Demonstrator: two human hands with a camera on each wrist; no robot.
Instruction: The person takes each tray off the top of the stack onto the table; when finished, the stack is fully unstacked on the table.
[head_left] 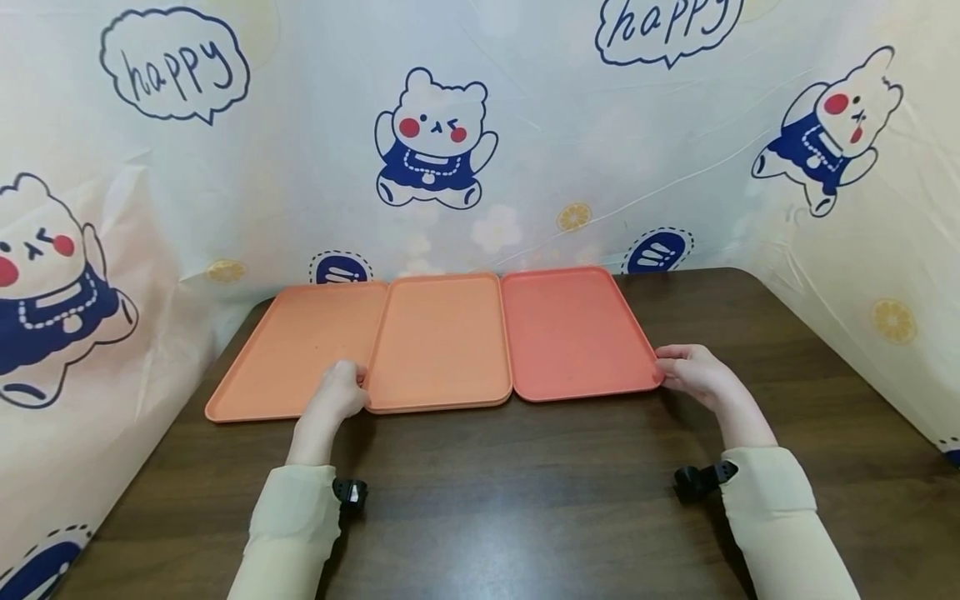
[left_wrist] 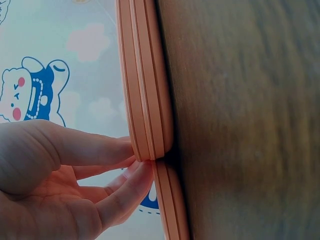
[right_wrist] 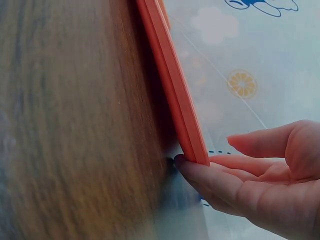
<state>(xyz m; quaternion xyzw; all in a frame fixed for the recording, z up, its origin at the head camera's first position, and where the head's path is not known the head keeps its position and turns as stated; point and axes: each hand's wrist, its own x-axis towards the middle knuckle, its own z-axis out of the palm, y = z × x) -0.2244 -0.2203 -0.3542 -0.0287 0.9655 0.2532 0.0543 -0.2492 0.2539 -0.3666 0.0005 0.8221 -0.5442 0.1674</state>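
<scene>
Two pale orange trays, one on top of the other, form a stack (head_left: 440, 337) in the middle of the row. My left hand (head_left: 339, 392) is at its near left corner; in the left wrist view the thumb lies on the rim and bent fingertips (left_wrist: 142, 172) press the side, pinching that corner. Left of it lies a single orange tray (head_left: 296, 354), its edge against the stack. A coral red tray (head_left: 581, 333) adjoins on the right. My right hand (head_left: 697, 377) touches its near right corner with extended fingers, the thumb held apart in the right wrist view.
The trays lie along the back of a dark brown wooden table (head_left: 480, 492). Behind and at both sides hangs a printed curtain (head_left: 525, 125) with bears and lettering. Each wrist wears a black camera, the left one (head_left: 351, 493) beside a pale sleeve.
</scene>
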